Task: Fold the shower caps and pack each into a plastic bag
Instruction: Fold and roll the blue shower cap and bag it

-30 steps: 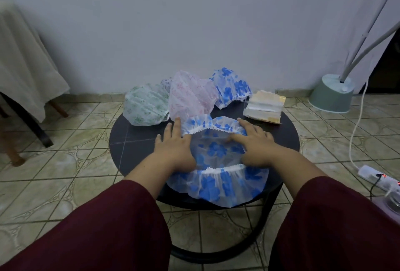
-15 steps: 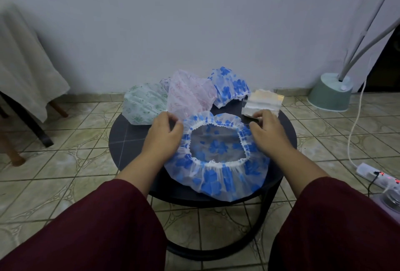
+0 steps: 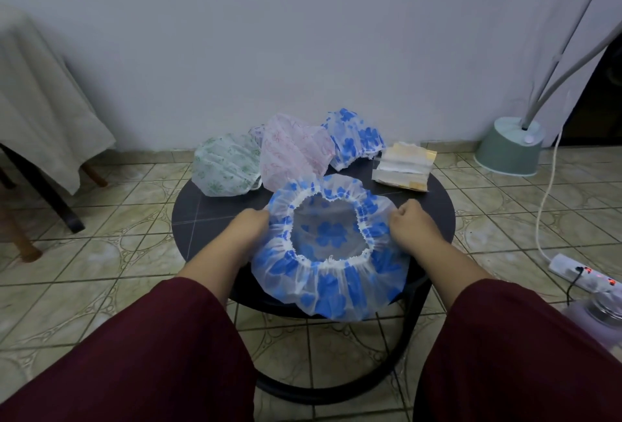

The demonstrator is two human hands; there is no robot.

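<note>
Head camera, looking down at a small round dark table [image 3: 202,216] on a tiled floor. A blue-flowered shower cap [image 3: 331,246] lies at the table's near edge, opening upward, its white elastic rim forming a ring. Its near side hangs over the table edge. The left hand [image 3: 250,224] pinches the cap's left rim with curled fingers; the right hand [image 3: 409,221] pinches the right rim the same way. Dark red sleeves cover both forearms.

Behind it, at the far side of the table, sit three more caps: a green-patterned cap [image 3: 227,165] on the left, a pink-patterned cap [image 3: 292,148] in the middle, and a second blue-flowered cap [image 3: 355,137] to the right. A stack of plastic bags [image 3: 404,165] lies just right of those.

Judging from this, the thin slippery film could slide off the near edge while being folded, since part already overhangs. The elastic may also spring the folds open again, making a bundle too puffy for a bag. A wide sweep of the hands could knock the waiting caps.

No brand, label or readable writing is visible anywhere.
</note>
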